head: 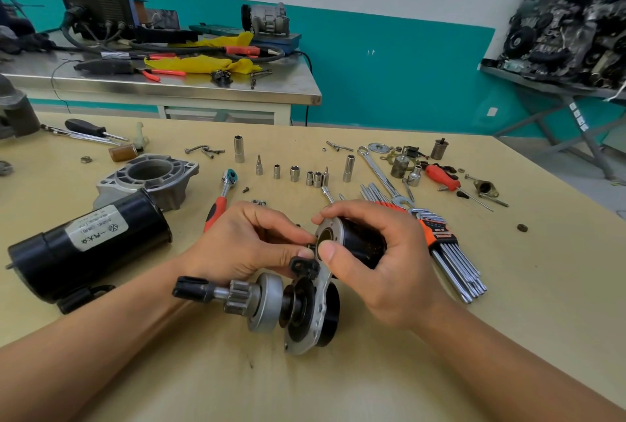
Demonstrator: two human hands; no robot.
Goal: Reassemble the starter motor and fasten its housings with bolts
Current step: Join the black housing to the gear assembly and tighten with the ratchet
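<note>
Left hand (250, 245) and right hand (379, 262) were bare. Left forearm (101, 337) and right forearm (508, 360) bare too, as far back from the hands as showed. Fingernails trimmed short, right thumbnail (327, 249) clearest.

Black motor body (84, 245); orange-handled ratchet (220, 198); silver, perhaps aluminium, housing (149, 177).

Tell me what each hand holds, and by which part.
Right hand grips the black solenoid round its body, thumb on its metal flange. Left hand pinches a small dark piece at that flange's opening.
</note>
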